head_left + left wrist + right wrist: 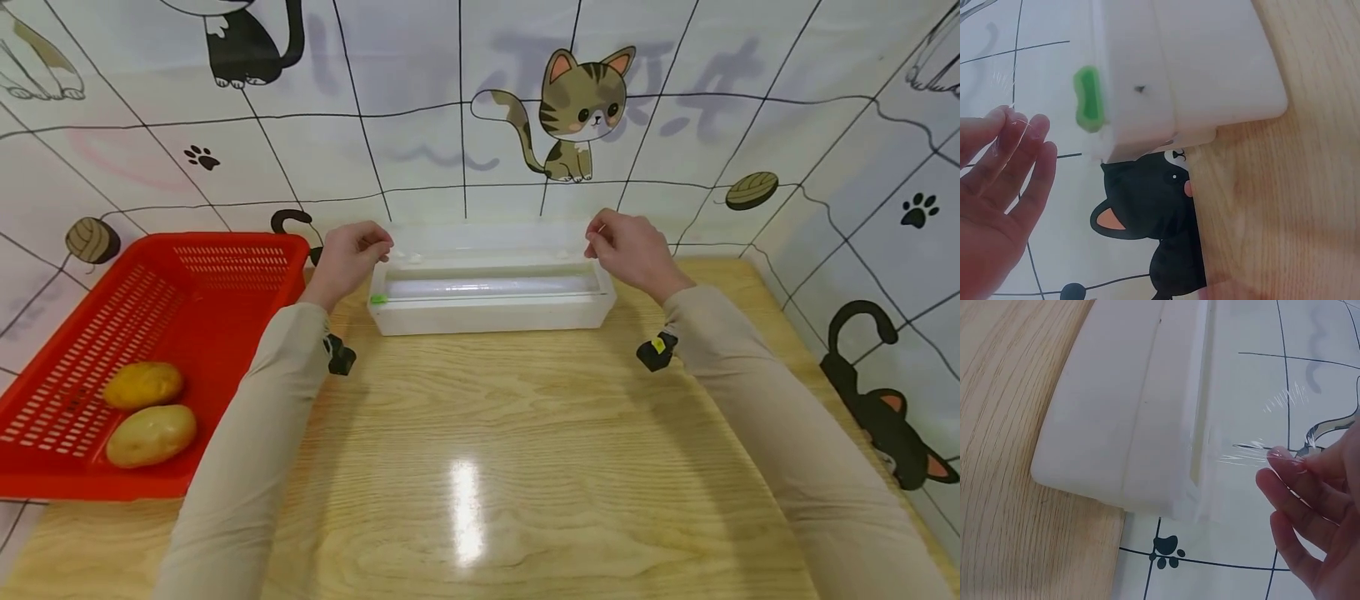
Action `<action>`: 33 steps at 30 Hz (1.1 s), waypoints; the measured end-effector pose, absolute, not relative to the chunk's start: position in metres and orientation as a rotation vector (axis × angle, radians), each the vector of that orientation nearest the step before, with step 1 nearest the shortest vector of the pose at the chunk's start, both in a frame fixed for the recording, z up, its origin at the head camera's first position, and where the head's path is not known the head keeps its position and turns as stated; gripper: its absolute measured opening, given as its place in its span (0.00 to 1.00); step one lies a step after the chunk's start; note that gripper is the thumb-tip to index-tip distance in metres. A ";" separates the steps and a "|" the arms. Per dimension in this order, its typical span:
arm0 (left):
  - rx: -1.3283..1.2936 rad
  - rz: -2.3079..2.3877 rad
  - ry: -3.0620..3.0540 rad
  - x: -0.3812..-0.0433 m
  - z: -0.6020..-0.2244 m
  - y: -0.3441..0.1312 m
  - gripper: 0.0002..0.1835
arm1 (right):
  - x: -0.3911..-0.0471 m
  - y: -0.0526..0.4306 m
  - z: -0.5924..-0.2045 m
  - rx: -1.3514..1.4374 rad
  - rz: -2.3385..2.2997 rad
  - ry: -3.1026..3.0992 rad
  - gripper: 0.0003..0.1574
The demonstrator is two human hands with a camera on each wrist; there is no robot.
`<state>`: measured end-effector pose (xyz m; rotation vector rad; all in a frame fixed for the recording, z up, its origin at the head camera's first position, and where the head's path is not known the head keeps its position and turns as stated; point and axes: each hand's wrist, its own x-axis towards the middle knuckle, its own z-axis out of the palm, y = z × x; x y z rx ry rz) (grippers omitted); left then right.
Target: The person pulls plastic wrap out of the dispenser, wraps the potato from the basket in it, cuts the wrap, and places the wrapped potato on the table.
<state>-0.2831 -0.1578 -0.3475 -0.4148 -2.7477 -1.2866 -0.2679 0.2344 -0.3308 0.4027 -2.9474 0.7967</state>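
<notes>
A white cling film dispenser (491, 317) stands on the table, with a roll of cling film (487, 287) inside it and a green slider (378, 298) at its left end. From it rises a clear sheet of cling film (487, 242), stretched between both hands. My left hand (348, 260) pinches one corner between thumb and index finger above the dispenser's left end. At the other end, my right hand (633, 250) pinches the opposite corner. In the right wrist view, thin creases in the film (1250, 456) run to the right hand's fingertips (1282, 456).
A red plastic basket (232, 350) sits at the left, holding two potatoes (152, 435). The wooden table (450, 433) extends in front of the dispenser. Behind it hangs a white cat-patterned sheet (420, 158). Each wrist wears a small black camera (657, 352).
</notes>
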 end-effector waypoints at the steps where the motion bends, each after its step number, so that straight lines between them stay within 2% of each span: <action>1: -0.413 -1.296 -2.744 -0.283 -0.346 -0.158 0.08 | -0.268 0.234 -0.331 0.398 0.793 -2.939 0.13; 13: -0.369 -1.294 -2.734 -0.284 -0.336 -0.161 0.09 | -0.268 0.228 -0.339 0.478 0.930 -2.727 0.09; 33: -0.324 -1.454 -2.639 -0.287 -0.320 -0.161 0.08 | -0.269 0.223 -0.327 0.484 1.054 -2.620 0.10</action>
